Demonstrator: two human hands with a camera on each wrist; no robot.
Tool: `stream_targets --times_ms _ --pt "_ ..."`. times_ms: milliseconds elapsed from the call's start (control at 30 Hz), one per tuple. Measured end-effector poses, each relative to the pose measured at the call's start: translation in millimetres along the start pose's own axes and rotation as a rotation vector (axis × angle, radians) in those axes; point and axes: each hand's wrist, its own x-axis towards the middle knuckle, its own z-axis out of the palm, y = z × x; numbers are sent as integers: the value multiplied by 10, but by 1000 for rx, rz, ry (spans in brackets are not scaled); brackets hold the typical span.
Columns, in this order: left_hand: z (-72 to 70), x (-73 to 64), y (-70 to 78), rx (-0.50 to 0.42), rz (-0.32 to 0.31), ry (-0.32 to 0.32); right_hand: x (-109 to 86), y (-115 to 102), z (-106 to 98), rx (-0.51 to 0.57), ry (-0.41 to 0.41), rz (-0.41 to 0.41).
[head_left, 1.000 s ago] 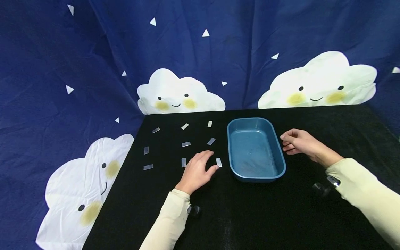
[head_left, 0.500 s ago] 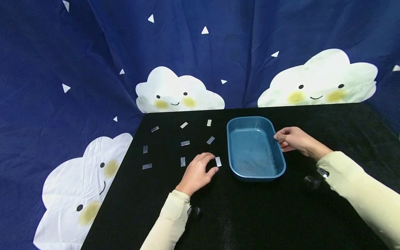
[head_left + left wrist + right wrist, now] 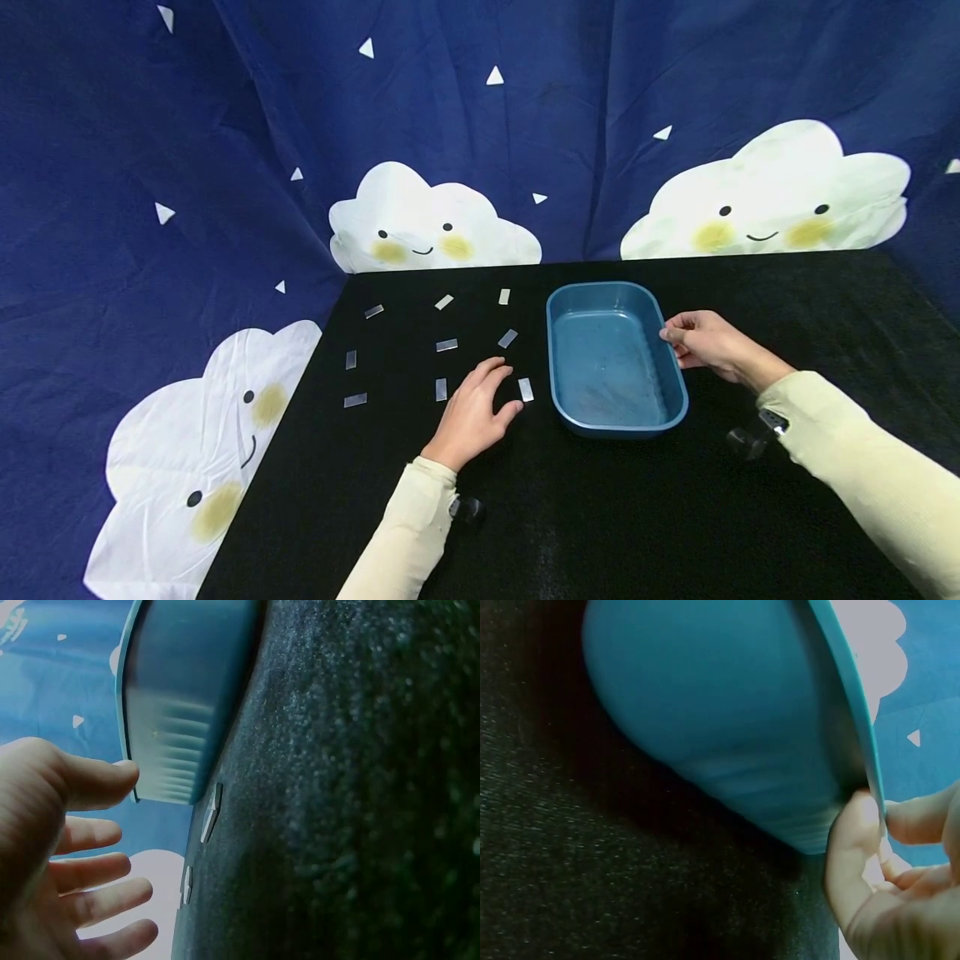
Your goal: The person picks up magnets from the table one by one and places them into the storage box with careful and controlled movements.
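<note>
A blue rectangular plastic basin (image 3: 561,375) with rounded corners stands on the black cloth with nothing inside. My right hand (image 3: 705,343) pinches its right rim; in the right wrist view, thumb and finger sit on either side of the basin's edge (image 3: 857,697). My left hand (image 3: 468,412) hovers left of the basin, fingers loosely spread and holding nothing. Just right of its thumb lies a small clear rectangular piece (image 3: 526,389). Another upright clear piece (image 3: 441,389) lies to the left of the fingers. In the left wrist view, small flat pieces (image 3: 211,814) lie beyond the hand.
Several more small clear or whitish rectangles lie in loose rows to the left, among them one at the back (image 3: 504,297) and one at far left (image 3: 356,400). Behind the black-covered table (image 3: 600,517) hangs a blue curtain (image 3: 570,100) with cloud prints.
My right hand has moved left from beside the basin and taken hold of its right rim. The left hand has barely shifted, and the small pieces have stayed put.
</note>
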Motion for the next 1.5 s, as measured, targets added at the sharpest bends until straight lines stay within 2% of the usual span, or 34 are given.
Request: stream_targets --times_ms 333,600,933,1300,1500 --pt "-51 -13 -8 18 -5 30 -100 66 45 50 -20 -22" --pt "-61 -76 -30 22 -3 50 -209 114 19 56 15 20" --pt "-115 -83 -99 56 -42 102 -253 105 5 68 -2 24" --pt "-133 -76 -144 17 -65 113 -280 186 21 145 -54 19" --pt "-117 -80 -129 32 -67 103 -266 208 23 177 -68 31"
